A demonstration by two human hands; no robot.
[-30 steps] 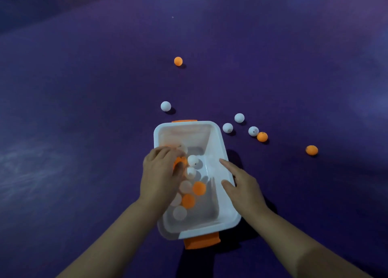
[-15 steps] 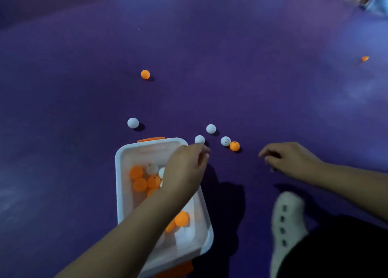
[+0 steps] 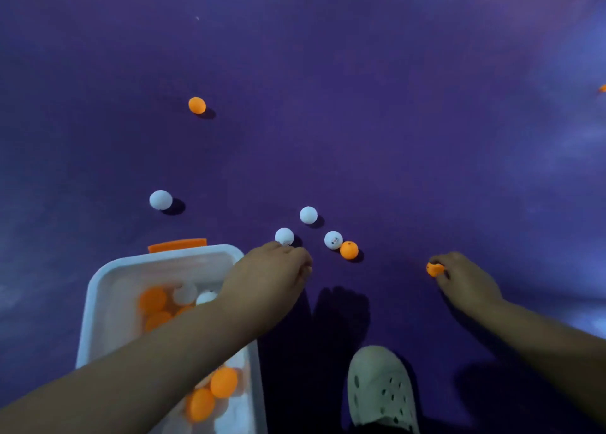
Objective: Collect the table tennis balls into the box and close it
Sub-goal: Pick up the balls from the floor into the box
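At lower left sits the open white box [image 3: 98, 302], with orange and white balls [image 3: 152, 299] inside it. Loose balls lie on the purple floor [image 3: 393, 105] beyond, the nearest a white ball [image 3: 284, 236] just past the box's far corner. A pale shoe [image 3: 380, 391] shows at bottom centre. The left forearm crosses over the box. The left hand [image 3: 272, 276] curls down at the white ball, and I cannot tell whether it grips it. At right, the right hand [image 3: 465, 279] pinches an orange ball [image 3: 434, 269].
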